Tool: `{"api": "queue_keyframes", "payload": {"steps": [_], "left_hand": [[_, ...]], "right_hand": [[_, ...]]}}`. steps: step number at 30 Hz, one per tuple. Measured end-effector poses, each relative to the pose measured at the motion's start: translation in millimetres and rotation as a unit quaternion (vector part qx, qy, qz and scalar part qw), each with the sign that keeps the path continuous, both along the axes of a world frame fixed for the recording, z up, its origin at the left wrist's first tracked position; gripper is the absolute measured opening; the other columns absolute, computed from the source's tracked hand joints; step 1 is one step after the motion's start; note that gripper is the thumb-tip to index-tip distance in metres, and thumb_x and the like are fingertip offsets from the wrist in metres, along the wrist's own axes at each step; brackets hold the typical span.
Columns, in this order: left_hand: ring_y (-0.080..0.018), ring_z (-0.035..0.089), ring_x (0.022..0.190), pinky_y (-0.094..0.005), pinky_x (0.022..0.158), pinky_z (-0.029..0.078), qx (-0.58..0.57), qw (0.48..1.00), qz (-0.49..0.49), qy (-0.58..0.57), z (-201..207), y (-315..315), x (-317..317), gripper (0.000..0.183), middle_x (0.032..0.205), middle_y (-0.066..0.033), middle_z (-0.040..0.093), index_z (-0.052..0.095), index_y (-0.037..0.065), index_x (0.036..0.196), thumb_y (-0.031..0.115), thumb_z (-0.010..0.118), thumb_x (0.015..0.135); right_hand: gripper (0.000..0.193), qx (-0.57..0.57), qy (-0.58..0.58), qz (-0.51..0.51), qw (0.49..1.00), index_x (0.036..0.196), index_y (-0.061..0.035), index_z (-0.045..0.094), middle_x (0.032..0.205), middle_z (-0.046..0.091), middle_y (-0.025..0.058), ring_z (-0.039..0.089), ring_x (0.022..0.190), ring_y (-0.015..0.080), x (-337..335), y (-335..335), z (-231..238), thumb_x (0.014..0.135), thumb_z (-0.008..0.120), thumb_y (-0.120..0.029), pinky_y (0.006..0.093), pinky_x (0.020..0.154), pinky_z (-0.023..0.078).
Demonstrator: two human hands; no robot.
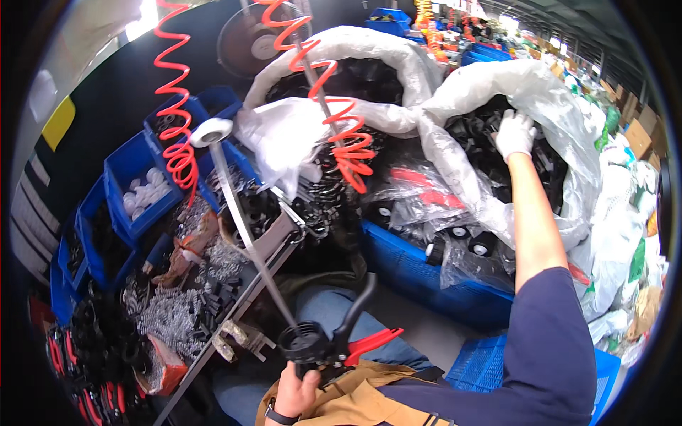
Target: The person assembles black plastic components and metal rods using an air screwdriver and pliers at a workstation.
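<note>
My left hand (295,392), bare with a dark band at the wrist, is closed around the black handle of a caulking gun (307,342). It has a round black collar, a red lever and a long metal rod (245,227). The rod slants up and away to a white disc (212,131). At the right, my right hand (515,133) wears a white glove and reaches into a clear plastic bag (455,153) of black parts (483,135). Its fingers look apart among the parts, and their tips are partly hidden.
Left, a bench holds springs (170,319) and small parts; blue bins (138,224) line its back. Red coiled hoses (174,92) hang overhead. A blue crate (419,266) with bagged parts stands before the bags. Black-and-red handles (92,369) lie lower left.
</note>
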State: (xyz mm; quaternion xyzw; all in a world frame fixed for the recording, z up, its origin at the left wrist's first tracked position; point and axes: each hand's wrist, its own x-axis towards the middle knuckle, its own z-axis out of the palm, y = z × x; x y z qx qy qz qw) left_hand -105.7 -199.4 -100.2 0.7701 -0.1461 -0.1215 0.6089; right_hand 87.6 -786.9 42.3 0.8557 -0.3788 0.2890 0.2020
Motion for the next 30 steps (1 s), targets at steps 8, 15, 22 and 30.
{"api": "queue_keyframes", "payload": {"steps": [8,15,22,30], "left_hand": [[-0.0165,0.052,0.119,-0.0346,0.103,0.041,-0.196,0.941,-0.205,0.182,-1,25,35,0.076,0.128,-0.0062,0.055,0.044,0.002,0.137,-0.006,0.075,0.068],[-0.0204,0.048,0.126,-0.0411,0.107,0.038,-0.433,0.891,0.008,0.135,22,-15,56,0.061,0.137,-0.0068,0.049,0.040,0.008,0.141,0.013,0.070,0.088],[-0.0211,0.048,0.126,-0.0422,0.109,0.036,-0.481,0.869,0.099,0.064,38,7,44,0.109,0.138,-0.0072,0.051,0.042,0.004,0.141,0.087,0.047,0.070],[-0.0196,0.050,0.124,-0.0377,0.106,0.039,-0.509,0.851,0.129,0.026,29,33,21,0.071,0.133,-0.0049,0.053,0.043,0.006,0.138,0.034,0.077,0.082]], "right_hand": [[0.024,0.042,-0.147,0.208,0.966,0.107,-0.0075,0.053,0.092,0.068,0.0172,0.064,0.087,0.0401,-53,78,23,0.090,0.063,-0.022,0.0483,0.072,0.050],[0.021,0.689,-0.086,0.608,0.386,0.098,-0.0029,0.060,0.086,0.060,0.0020,0.055,0.081,0.0110,-125,357,-50,0.093,0.067,-0.023,0.0277,0.074,0.045],[0.017,0.439,-0.117,0.772,0.445,0.092,-0.0019,0.062,0.079,0.058,0.0105,0.058,0.070,0.0240,-103,452,-46,0.092,0.065,-0.019,0.0293,0.067,0.047],[0.010,0.326,-0.106,0.787,0.513,0.088,-0.0074,0.064,0.103,0.059,0.0143,0.055,0.101,0.0367,-105,499,-46,0.088,0.067,-0.017,0.0445,0.087,0.045]]}}
